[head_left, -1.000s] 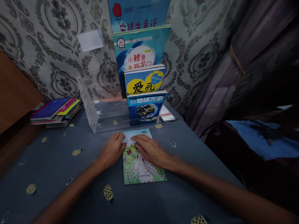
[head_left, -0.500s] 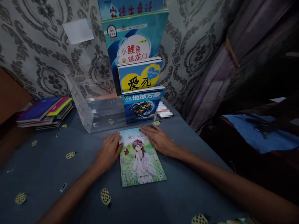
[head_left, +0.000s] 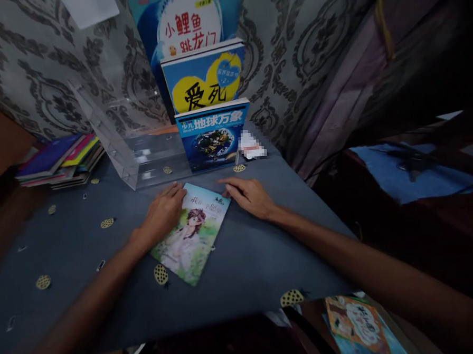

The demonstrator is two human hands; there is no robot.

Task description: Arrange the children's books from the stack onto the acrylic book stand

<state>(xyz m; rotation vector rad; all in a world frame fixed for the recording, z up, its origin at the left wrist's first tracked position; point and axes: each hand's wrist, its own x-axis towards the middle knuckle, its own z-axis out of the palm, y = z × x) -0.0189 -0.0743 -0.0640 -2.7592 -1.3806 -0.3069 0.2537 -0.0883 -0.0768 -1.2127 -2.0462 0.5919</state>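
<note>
A thin picture book (head_left: pixel 195 232) lies slanted on the dark tablecloth, its cover showing a drawn figure in white among green grass. My left hand (head_left: pixel 165 210) is closed on its upper left edge, fingertips at the top corner. At the upper right corner, my right hand (head_left: pixel 251 197) has its index finger stretched out and the thumb close to the corner; whether it touches the cover I cannot tell. Behind both hands stands a clear plastic stepped rack (head_left: pixel 127 172), where a blue book with a globe (head_left: pixel 215 146), a yellow-and-blue book (head_left: pixel 205 83) and a teal book (head_left: pixel 191 21) stand upright.
A pile of books (head_left: pixel 57 160) lies at the table's left rear. Beside the rack is a small blurred white item (head_left: pixel 253 145). Below the front edge, on the right, is an orange-and-teal book (head_left: pixel 363 323). A patterned curtain (head_left: pixel 270 64) hangs behind the table.
The book has turned clockwise, its bottom swinging left. My left hand has gone along with it, and my right hand has come off the cover to the corner. The view has tilted downward.
</note>
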